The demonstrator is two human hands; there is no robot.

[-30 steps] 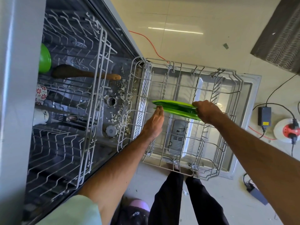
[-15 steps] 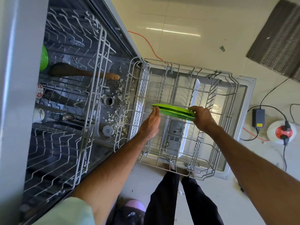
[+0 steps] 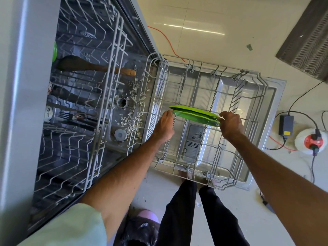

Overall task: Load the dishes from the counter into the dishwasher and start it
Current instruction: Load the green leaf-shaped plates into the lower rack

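Observation:
Two green plates (image 3: 193,113) stand on edge, pressed together, over the pulled-out lower rack (image 3: 236,86) of the open dishwasher. My right hand (image 3: 230,124) pinches their right rim. My left hand (image 3: 164,126) has straight fingers touching the left rim. The upper rack (image 3: 106,86) at left holds a wooden spoon (image 3: 92,65), a green dish (image 3: 55,51), cups and cutlery.
The dishwasher door (image 3: 273,110) lies open under the lower rack. Debris flakes (image 3: 131,110) litter the tub floor. On the tiled floor at right lie a power adapter (image 3: 285,122), a red-and-white socket reel (image 3: 311,141) and cables. My legs (image 3: 195,213) stand at the rack's front.
Both hands with the green plates have sunk a little lower into the lower rack. My right hand's hold has shifted to a pinch at the plates' right rim.

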